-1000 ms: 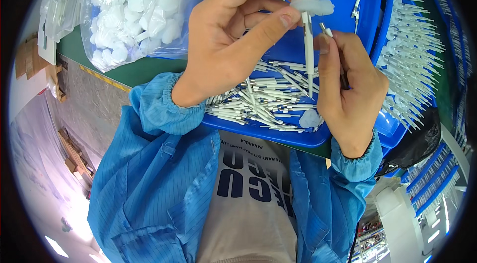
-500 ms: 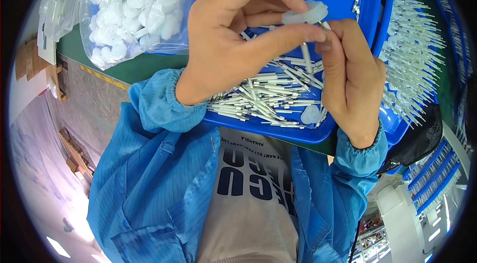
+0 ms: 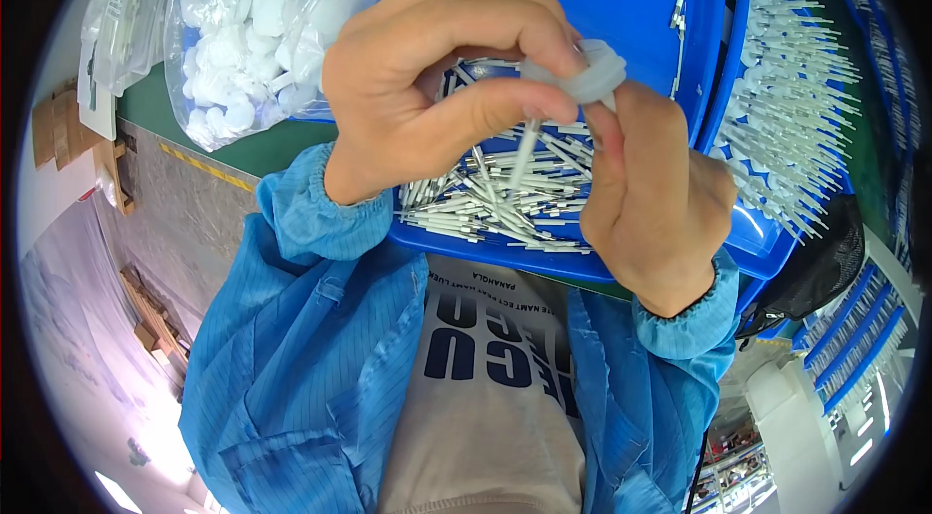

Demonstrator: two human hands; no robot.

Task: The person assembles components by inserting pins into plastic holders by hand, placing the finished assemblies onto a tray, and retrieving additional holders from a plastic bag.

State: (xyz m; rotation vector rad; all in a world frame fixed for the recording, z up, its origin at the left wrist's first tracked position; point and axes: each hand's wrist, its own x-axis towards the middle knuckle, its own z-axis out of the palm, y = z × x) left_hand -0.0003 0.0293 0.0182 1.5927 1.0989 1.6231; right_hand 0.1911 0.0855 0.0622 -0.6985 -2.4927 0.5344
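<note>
My left hand (image 3: pixel 427 92) pinches a translucent white round cap (image 3: pixel 594 74) between thumb and fingers, above a blue tray. My right hand (image 3: pixel 660 189) is closed against the cap's right side. A small white tip shows at its fingertips, but most of what they grip is hidden. A slim white rod (image 3: pixel 524 155), slightly blurred, hangs below my left thumb; its upper end is hidden. Many similar white rods (image 3: pixel 485 194) with metal ends lie piled in the blue tray (image 3: pixel 646 19) under my hands.
A clear plastic bag (image 3: pixel 277 29) full of white round caps lies at the left on the green table (image 3: pixel 150 106). At the right, another blue tray (image 3: pixel 767 257) holds dense rows of upright white rods (image 3: pixel 791 106). A black mesh bag (image 3: pixel 811 271) sits beside it.
Both hands have shifted left and slightly lower with the cap. The cap is tilted more, and the hanging rod has moved left with my left thumb.
</note>
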